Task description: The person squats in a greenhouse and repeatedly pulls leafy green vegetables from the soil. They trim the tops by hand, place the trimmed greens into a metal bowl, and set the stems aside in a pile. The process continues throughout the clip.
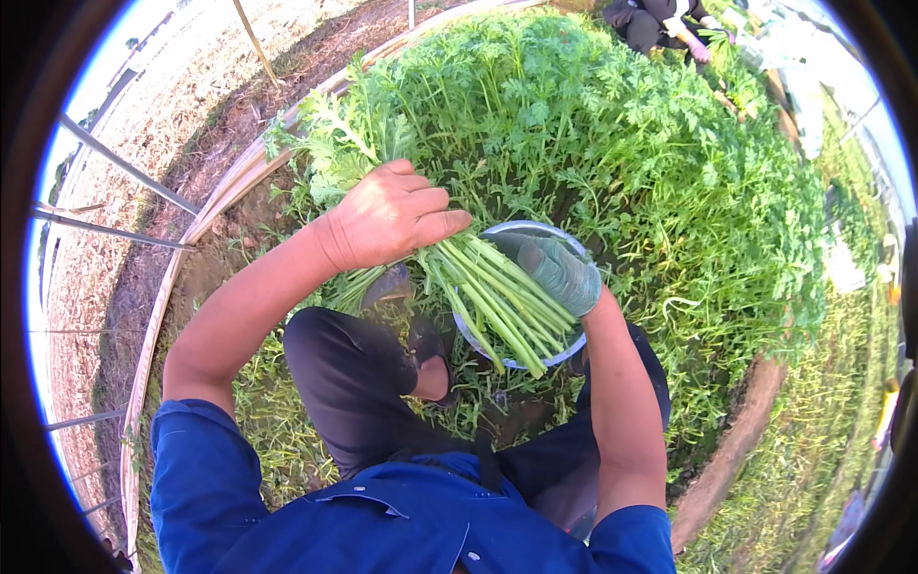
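Observation:
My bare left hand (398, 214) grips a bunch of leafy greens (495, 290), which look like garland chrysanthemum. The leafy tops stick out beyond its knuckles, and the cut stems slant down to the right. Below those stems sits a round basin (470, 337) with a pale rim, between my knees. My right hand (563, 276), in a green-grey glove, is over the basin against the right side of the stems. Its fingertips point up and left; its palm and thumb are hidden, so its hold is unclear.
More stems (355, 287) lie by my left knee. A dense bed of the same greens (574, 129) stands ahead and to the right. At the left runs a pale sheet edge (165, 294) with metal poles (129, 163) beyond. Another person (656, 25) crouches at the far right, holding greens.

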Motion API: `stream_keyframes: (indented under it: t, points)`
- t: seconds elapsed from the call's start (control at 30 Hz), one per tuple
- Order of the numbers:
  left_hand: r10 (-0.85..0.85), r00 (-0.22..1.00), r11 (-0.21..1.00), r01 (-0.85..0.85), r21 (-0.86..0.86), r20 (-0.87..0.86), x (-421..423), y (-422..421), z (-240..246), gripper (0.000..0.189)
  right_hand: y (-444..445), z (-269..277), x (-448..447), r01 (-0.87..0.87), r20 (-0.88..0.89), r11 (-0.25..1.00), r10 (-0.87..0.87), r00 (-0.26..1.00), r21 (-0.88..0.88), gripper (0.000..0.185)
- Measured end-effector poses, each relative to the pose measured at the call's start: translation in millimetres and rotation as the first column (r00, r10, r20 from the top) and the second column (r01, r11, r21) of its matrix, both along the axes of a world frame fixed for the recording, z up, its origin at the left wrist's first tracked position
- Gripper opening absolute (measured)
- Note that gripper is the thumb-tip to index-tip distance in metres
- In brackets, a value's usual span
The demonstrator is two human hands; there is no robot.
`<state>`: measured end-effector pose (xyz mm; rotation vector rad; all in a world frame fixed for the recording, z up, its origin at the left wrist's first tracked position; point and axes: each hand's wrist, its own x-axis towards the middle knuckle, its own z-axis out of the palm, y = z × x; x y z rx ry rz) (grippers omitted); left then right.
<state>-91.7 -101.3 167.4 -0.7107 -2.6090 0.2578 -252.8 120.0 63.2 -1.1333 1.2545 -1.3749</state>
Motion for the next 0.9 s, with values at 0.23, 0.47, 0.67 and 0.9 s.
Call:
stream_keyframes:
  t: [0.23,0.47,0.67,0.9]
  points:
    - [-0.057,0.992,0.998,0.054,-0.025,-0.112,-39,-12,-7,0.016,10,1,35,-0.234,0.356,0.947,0.145,0.923,0.22,0.055]
    - [0.314,0.923,0.939,-0.336,-0.068,-0.224,-49,-32,-31,0.054,11,-24,37,-0.001,0.328,0.919,-0.139,0.935,0.393,0.018]
    - [0.82,0.56,0.525,-0.818,0.235,0.118,-12,-10,-86,0.051,-15,-55,13,0.413,0.077,0.65,-0.588,0.805,0.638,0.022]
    - [-0.422,0.657,-0.347,-0.753,0.558,0.624,17,70,-163,0.084,0,-40,35,0.488,0.106,0.662,-0.648,0.754,0.569,0.019]
